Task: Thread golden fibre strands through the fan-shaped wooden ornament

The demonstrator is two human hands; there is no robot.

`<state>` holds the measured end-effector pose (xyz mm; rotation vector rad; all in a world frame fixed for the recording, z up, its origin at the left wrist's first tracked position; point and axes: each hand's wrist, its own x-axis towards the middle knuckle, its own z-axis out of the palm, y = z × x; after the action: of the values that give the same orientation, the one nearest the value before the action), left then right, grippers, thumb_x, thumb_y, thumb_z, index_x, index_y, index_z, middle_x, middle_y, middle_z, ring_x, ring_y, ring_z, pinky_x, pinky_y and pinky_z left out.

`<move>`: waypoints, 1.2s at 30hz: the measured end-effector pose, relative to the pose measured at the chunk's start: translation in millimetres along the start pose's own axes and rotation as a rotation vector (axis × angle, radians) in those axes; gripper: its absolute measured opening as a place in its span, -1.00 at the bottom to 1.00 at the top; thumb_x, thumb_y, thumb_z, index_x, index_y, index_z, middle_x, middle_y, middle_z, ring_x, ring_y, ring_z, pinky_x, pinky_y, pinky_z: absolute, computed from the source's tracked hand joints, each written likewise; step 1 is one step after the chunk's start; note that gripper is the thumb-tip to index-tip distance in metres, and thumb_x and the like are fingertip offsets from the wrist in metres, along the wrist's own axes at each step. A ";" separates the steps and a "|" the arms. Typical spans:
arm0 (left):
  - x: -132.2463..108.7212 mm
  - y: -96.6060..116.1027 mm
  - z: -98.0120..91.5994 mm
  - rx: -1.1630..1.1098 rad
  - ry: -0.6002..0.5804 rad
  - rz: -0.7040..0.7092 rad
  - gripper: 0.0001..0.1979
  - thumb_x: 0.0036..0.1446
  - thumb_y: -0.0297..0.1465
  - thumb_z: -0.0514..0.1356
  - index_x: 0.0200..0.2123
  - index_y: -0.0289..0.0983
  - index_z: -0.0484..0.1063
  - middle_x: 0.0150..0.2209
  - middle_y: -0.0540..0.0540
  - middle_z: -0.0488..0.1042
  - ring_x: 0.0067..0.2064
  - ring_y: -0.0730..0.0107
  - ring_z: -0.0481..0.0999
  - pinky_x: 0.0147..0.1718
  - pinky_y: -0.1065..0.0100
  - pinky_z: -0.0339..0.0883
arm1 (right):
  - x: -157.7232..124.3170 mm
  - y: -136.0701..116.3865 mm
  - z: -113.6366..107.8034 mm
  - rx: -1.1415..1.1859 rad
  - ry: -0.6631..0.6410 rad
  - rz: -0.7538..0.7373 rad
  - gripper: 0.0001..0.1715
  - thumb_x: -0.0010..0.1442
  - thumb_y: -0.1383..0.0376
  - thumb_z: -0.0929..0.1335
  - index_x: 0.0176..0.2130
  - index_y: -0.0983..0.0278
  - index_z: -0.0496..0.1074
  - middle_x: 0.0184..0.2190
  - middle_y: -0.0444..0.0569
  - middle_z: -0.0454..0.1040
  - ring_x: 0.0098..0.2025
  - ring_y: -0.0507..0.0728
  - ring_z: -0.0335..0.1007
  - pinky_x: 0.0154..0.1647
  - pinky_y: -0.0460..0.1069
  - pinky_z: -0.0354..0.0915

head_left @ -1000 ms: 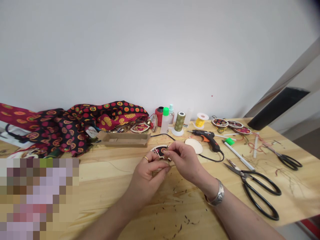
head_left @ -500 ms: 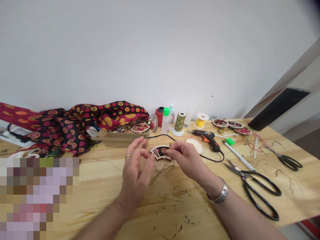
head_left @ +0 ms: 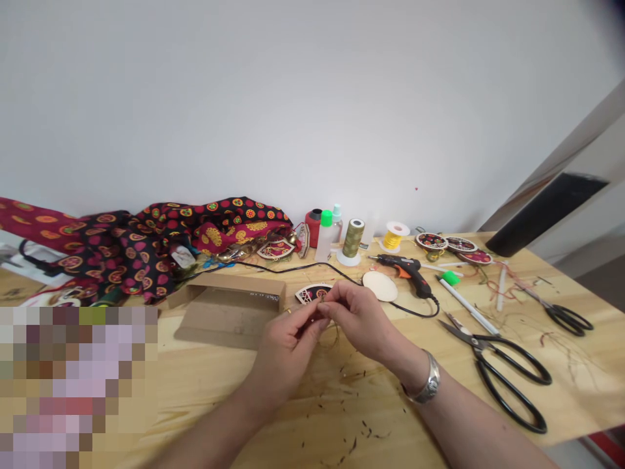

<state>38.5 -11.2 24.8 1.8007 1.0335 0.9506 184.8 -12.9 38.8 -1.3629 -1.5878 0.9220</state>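
Wooden table (head_left: 205, 391): two hands (head_left: 286, 352) (head_left: 364, 322), one ornament (head_left: 312, 293)

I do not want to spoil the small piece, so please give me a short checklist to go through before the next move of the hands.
1. Grip of the right hand on the fan-shaped piece: ok, pinched.
2. Grip of the left hand on the thin strands: ok.
3. Strands free of knots: cannot tell, too fine.
4. The glue gun apart from both hands: ok.
5. The large scissors clear of the right arm: ok.
6. The black cord runs close behind the piece: not ok, may snag.
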 end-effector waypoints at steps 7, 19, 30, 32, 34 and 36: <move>2.6 -3.7 -2.7 0.043 0.062 0.071 -0.81 0.08 -0.38 0.12 -0.24 -0.19 0.50 -0.30 -0.04 0.51 -0.26 0.37 0.44 -0.27 0.41 0.27 | 0.6 -0.6 -0.2 0.004 0.004 0.004 -0.85 0.06 0.31 0.31 -0.52 0.30 0.31 -0.56 -0.16 0.38 -0.49 -0.02 0.25 -0.48 -0.14 0.18; -0.7 -3.1 -3.9 0.070 0.111 -0.048 -0.86 0.03 -0.33 0.17 -0.39 -0.20 0.52 -0.46 0.03 0.50 -0.41 0.44 0.40 -0.41 0.47 0.23 | 0.6 -2.9 -1.8 -0.011 0.009 -0.007 -0.87 0.03 0.39 0.31 -0.54 0.30 0.31 -0.60 -0.21 0.32 -0.54 -0.06 0.17 -0.53 -0.16 0.12; 5.8 -1.1 -6.8 -0.365 0.003 -0.340 -0.84 -0.08 -0.30 0.24 -0.46 -0.27 0.52 -0.55 0.03 0.43 -0.60 0.58 0.20 -0.63 0.51 0.03 | 0.3 -3.9 -4.0 0.058 -0.015 -0.009 -0.84 0.03 0.38 0.31 -0.56 0.31 0.28 -0.62 -0.20 0.31 -0.55 -0.05 0.15 -0.54 -0.16 0.10; 6.2 -1.5 -6.7 -0.432 0.000 -0.362 -0.84 -0.10 -0.31 0.25 -0.46 -0.29 0.53 -0.57 0.03 0.41 -0.63 0.61 0.13 -0.66 0.50 -0.05 | 0.6 -4.9 -4.9 0.057 -0.025 -0.005 -0.84 0.03 0.38 0.31 -0.56 0.31 0.28 -0.62 -0.19 0.30 -0.55 -0.05 0.15 -0.54 -0.15 0.11; 6.7 -1.3 -6.7 -0.475 -0.005 -0.394 -0.83 -0.13 -0.31 0.27 -0.46 -0.29 0.53 -0.60 0.03 0.39 -0.65 0.64 0.06 -0.68 0.50 -0.13 | 0.8 -5.9 -5.7 0.063 -0.039 0.004 -0.84 0.02 0.38 0.31 -0.56 0.31 0.27 -0.61 -0.19 0.30 -0.55 -0.05 0.15 -0.53 -0.15 0.12; 7.4 -0.5 -6.9 -0.512 -0.020 -0.438 -0.82 -0.15 -0.31 0.28 -0.45 -0.30 0.54 -0.62 0.04 0.37 -0.67 0.67 0.00 -0.69 0.49 -0.20 | 0.8 -6.3 -6.4 0.070 -0.054 0.012 -0.84 0.02 0.37 0.32 -0.56 0.32 0.27 -0.61 -0.18 0.29 -0.55 -0.05 0.13 -0.54 -0.15 0.11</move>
<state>35.0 -2.4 28.3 1.1045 1.0039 0.8250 188.2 -12.9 47.2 -1.3101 -1.5737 1.0199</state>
